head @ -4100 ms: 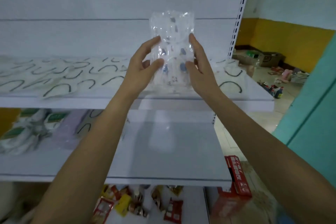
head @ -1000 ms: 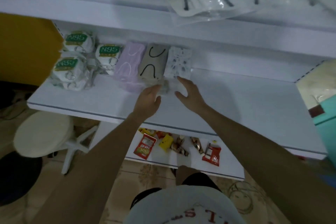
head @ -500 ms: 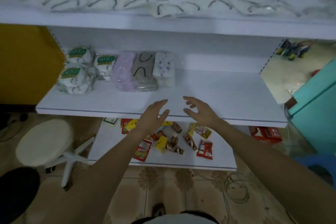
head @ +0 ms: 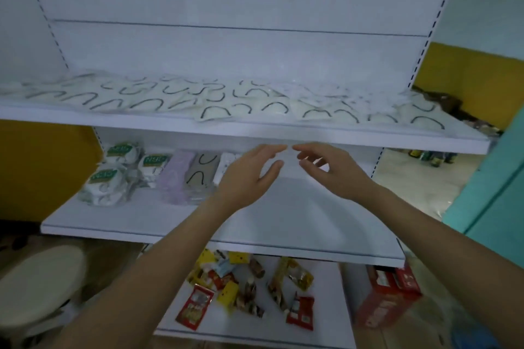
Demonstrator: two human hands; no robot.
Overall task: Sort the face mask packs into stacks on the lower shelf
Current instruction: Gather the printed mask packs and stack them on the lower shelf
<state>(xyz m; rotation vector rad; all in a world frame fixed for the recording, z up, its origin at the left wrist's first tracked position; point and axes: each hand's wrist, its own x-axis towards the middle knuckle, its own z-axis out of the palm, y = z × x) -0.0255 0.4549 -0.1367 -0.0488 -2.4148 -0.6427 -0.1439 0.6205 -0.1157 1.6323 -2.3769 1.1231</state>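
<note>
Over the lower shelf (head: 283,221), left grip (head: 246,178) and right grip (head: 331,173) released, empty, mask packs (head: 195,176) just leftward

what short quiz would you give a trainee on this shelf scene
1. True or false: the left hand holds a mask pack.
2. Which colour stack lies just right of the purple stack on the lower shelf? A blue, B grey, C orange.
3. Fill in: the loose white packs lie on the ___ shelf.
Key: 1 false; 2 B; 3 upper.
</note>
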